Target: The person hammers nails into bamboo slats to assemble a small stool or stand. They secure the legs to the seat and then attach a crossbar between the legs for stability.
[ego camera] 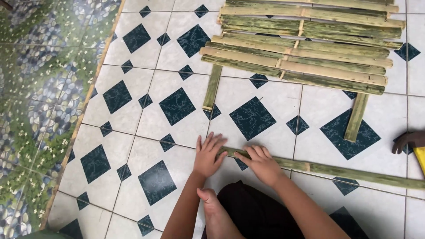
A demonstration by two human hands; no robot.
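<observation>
We press both hands flat, left hand (208,155) and right hand (262,164), fingers unclenched, on the loose bamboo slat (336,170), pinning it to the tiled floor (133,132) below the bamboo lattice panel (305,48).

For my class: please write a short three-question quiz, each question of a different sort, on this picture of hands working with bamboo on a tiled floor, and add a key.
1. True or false: both hands rest on the loose bamboo strip lying across the floor.
2. Multiple choice: the bamboo panel lies A) under the person's knees, B) farther from the person than the strip, C) against the pebble-pattern tiles.
3. Fill in: the slats of the panel lie across two ____ strips under them.

Key
1. True: the left hand and right hand lie flat on its left end.
2. B
3. Crosswise; their ends stick out toward the person.
</observation>
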